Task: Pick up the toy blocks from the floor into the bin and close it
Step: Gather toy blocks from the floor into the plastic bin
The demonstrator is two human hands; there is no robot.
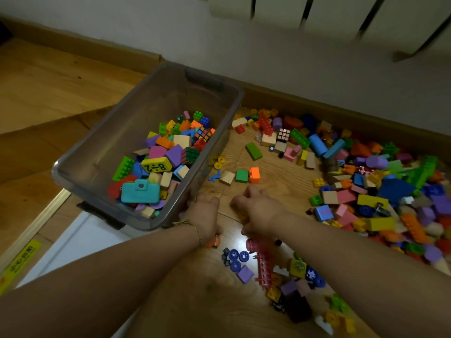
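Note:
A clear grey bin [227, 123] stands tilted at centre left, partly filled with coloured toy blocks, a teal toy camera [140, 191] and a yellow number block [156, 164]. Many more toy blocks [380, 191] cover the wooden floor on the right. A green block [241, 176] and an orange block [254, 175] lie just beyond my hands. My left hand [203, 215] rests against the bin's near right corner; its grip is hidden. My right hand [258, 211] is curled down on the floor over a yellow block [244, 217]. A long pink piece [263, 262] lies under my right wrist.
A white flat panel [73, 242] lies under the bin's near left end. Blue wheels [238, 259] and a purple tile [245, 274] sit between my forearms. A wooden skirting board [317, 106] and wall bound the far side, with a radiator [341, 15] above.

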